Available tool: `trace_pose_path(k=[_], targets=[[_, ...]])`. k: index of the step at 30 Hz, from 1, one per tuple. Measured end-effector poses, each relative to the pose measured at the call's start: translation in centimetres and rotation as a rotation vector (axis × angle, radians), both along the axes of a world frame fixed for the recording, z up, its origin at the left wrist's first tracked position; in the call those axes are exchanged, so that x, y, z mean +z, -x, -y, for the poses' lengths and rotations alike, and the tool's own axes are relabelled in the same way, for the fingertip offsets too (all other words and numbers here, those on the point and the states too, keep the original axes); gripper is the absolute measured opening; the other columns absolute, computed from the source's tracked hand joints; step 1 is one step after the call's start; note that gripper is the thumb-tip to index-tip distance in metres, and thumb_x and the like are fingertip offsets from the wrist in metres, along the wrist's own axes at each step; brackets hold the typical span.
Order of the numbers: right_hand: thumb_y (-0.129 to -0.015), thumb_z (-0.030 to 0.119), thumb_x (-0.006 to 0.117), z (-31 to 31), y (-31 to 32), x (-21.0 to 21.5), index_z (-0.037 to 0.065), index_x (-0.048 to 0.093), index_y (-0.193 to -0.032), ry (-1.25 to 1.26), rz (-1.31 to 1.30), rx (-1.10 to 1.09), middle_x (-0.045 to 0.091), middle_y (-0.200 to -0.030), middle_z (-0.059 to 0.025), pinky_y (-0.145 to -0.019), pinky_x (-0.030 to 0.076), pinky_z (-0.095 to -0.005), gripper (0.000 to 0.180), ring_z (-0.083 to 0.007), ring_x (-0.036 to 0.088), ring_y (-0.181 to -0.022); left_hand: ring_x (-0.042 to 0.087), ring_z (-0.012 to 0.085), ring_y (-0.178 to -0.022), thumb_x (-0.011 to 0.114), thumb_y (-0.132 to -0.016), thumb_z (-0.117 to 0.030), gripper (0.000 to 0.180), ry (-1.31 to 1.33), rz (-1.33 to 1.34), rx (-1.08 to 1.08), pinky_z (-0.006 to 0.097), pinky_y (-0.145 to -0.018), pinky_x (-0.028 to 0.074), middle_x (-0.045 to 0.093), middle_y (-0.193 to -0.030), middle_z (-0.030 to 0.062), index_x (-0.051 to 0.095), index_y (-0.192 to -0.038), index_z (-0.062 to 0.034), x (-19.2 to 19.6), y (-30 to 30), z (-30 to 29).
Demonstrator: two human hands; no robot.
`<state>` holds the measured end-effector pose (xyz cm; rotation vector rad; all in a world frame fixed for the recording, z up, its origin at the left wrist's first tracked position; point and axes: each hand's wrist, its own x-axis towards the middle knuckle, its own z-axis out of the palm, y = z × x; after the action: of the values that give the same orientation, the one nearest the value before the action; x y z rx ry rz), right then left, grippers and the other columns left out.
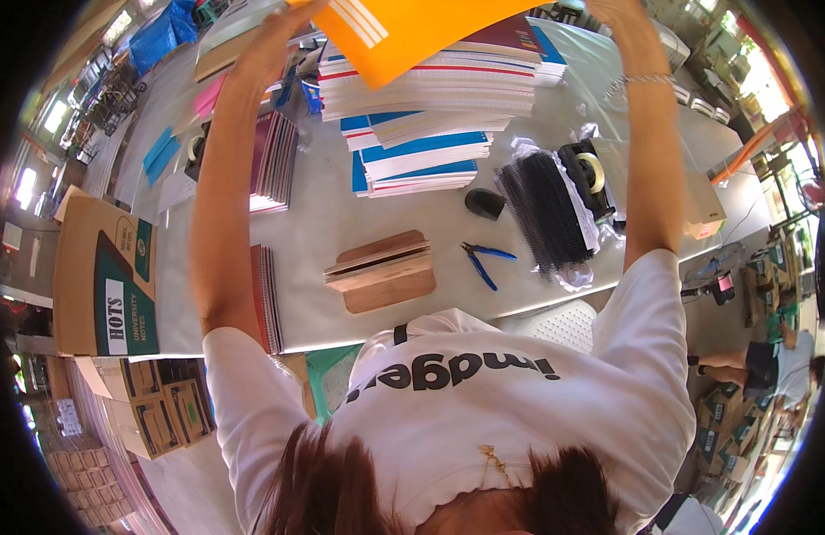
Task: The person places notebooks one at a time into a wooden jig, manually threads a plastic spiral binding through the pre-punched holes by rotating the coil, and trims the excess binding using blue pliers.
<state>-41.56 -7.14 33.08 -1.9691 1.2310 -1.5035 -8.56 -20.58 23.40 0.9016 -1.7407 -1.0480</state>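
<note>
- Head view, looking down: both arms reach up to the top of the frame, holding an orange notebook cover (404,31) above the stacked notebooks (430,89) on the bench (341,223).
- Left hand (283,27), at the upper left of centre, appears to grip the orange cover's left edge; its fingers are partly hidden by the cover.
- Right hand (609,7) is cut by the top edge of the frame, so I cannot tell whether it is clenched on the cover or released; a bracelet (644,80) shows on that wrist.
- Step in hand, as I judge it: the cover is lifted off or carried over the pile and is not yet set down anywhere.
- Orange cover lies tilted, its long axis running from lower left to upper right, with its lower corner pointing down toward the stack and white stripes near its upper left.
- Next move, in my judgement, calls for a firm grip on both edges and a level lowering, so the cover does not snag the pile.
- Lower on the bench lie a wooden jig (381,270), blue-handled pliers (484,261), black spiral binding coils (546,214) and a tape dispenser (591,174).
</note>
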Motion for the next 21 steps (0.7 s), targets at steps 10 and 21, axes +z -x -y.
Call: trace_pose_path(k=[10,21], targets=[[-0.083,0.007,0.07,-8.4,0.0,-5.3,0.0,0.055,-0.118,0.385,0.141,-0.195,0.062,-0.108,-0.0077,-0.092,0.044,-0.0279,0.039,-0.016,0.058,-0.102,0.059,0.0166,-0.101,0.066,-0.089,-0.028,0.049,0.119,-0.228,-0.149,0.03,-0.086,0.048,0.062,-0.114,0.0084,0.049,-0.126,-0.0009,2.2,0.4,-10.8],[-0.087,0.004,0.063,-12.6,7.6,-27.9,0.002,0.053,-0.126,0.126,-0.093,-0.568,0.061,-0.112,-0.0094,-0.088,0.048,-0.0291,0.04,-0.0168,0.058,-0.102,0.061,0.0294,-0.096,0.056,-0.079,-0.019,0.032,0.684,-0.033,-0.258,0.036,-0.086,0.046,0.062,-0.106,0.013,0.059,-0.106,-0.0011,-2.9,2.1,-20.0]])
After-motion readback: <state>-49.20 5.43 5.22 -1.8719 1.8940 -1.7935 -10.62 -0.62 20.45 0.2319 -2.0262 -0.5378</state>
